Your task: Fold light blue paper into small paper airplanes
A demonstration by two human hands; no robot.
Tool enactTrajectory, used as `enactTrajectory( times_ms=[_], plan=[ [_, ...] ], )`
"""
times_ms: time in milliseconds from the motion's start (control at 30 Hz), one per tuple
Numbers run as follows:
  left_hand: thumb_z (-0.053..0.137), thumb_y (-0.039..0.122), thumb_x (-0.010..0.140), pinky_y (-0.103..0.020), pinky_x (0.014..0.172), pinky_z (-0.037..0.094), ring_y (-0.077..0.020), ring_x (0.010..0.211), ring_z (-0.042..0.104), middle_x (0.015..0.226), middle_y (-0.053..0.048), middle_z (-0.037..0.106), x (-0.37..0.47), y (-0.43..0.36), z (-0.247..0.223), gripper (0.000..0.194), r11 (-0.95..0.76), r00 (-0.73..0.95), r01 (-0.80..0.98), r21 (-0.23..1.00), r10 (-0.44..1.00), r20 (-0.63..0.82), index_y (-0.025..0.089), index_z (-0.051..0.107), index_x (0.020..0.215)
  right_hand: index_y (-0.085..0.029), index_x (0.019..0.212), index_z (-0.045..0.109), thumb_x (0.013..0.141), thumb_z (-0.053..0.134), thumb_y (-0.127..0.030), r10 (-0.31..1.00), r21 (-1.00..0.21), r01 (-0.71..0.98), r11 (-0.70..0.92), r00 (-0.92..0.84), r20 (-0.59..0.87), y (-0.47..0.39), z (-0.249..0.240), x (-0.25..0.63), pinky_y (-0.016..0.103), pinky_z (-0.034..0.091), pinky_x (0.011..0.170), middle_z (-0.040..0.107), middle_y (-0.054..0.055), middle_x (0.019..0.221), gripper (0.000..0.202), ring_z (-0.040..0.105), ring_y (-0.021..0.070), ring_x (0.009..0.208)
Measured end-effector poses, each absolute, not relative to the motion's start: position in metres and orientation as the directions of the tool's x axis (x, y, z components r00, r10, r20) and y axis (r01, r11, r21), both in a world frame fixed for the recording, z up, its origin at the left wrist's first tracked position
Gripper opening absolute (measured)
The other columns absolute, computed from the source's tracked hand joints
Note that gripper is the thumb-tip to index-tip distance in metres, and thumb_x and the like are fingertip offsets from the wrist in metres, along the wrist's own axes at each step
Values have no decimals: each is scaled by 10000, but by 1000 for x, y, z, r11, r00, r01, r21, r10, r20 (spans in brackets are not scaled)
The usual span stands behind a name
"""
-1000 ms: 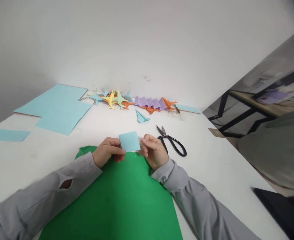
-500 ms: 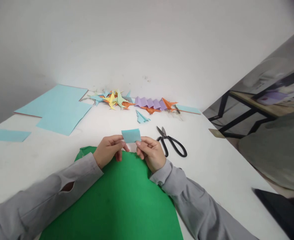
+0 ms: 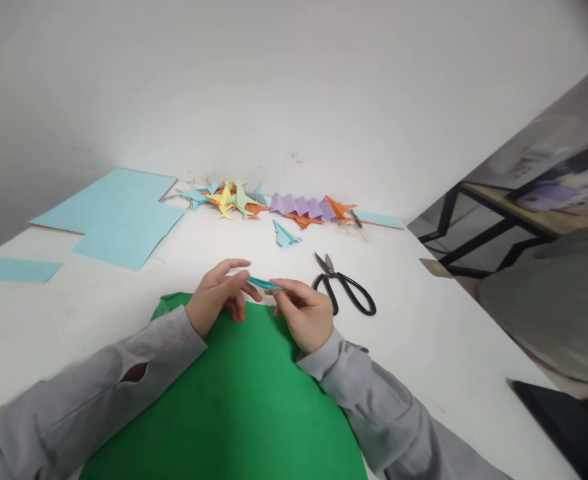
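A small piece of folded light-blue paper [image 3: 262, 283] is seen nearly edge-on above the far edge of a green sheet [image 3: 234, 400]. My right hand [image 3: 305, 313] pinches its right end between thumb and fingers. At the left end, my left hand [image 3: 219, 293] has its thumb against the paper, with the index finger stretched out above; the fingers behind are partly hidden. Black-handled scissors [image 3: 347, 283] lie just right of my right hand, blades pointing away and slightly parted. Beyond the hands lies a folded blue paper figure [image 3: 285, 235].
Colourful folded paper figures [image 3: 234, 200] and a purple pleated paper strip [image 3: 301, 207] lie along the wall. Large blue sheets [image 3: 124, 220] are at the back left, a small blue rectangle [image 3: 20, 270] at far left. A dark flat object [image 3: 549, 413] sits at the right edge.
The folded paper has been tilted from showing its flat face to nearly edge-on. My right hand has turned with its fingers over the paper; my left index finger has lifted.
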State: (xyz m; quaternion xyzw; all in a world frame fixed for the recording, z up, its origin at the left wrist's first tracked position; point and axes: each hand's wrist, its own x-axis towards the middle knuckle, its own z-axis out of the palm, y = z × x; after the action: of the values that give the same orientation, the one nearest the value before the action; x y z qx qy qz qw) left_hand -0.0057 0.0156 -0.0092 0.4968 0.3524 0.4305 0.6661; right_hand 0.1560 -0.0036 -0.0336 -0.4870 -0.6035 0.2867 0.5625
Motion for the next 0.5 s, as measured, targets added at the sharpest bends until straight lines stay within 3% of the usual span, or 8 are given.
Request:
enactTrajectory(
  times_ms=[133,333,500],
  plan=[
    [579,363,720,-188,325,358,-99,316,466,405,80,487,-5,16,-9,375,130,329,-194,972,943,-61,157,457,1008,-173,842,664,726,540,-154,877,-812,381,442,8,481,-8,-31,157,241,453,458,645,22,635,171,540,107,453],
    [604,267,683,-190,317,385,-91,335,478,463,90,471,-4,18,-11,323,133,278,-168,977,957,-83,169,464,957,-173,1044,566,786,490,-187,893,-883,155,442,-165,418,-11,-28,160,248,452,484,565,-17,572,269,549,116,476],
    [566,273,708,-186,318,395,-104,371,518,494,67,502,-4,19,-12,274,114,303,-133,984,950,-69,164,474,942,-174,1065,548,814,458,-196,903,-912,64,405,-188,388,-11,-30,160,254,440,494,577,-15,586,268,549,117,485]
  ],
)
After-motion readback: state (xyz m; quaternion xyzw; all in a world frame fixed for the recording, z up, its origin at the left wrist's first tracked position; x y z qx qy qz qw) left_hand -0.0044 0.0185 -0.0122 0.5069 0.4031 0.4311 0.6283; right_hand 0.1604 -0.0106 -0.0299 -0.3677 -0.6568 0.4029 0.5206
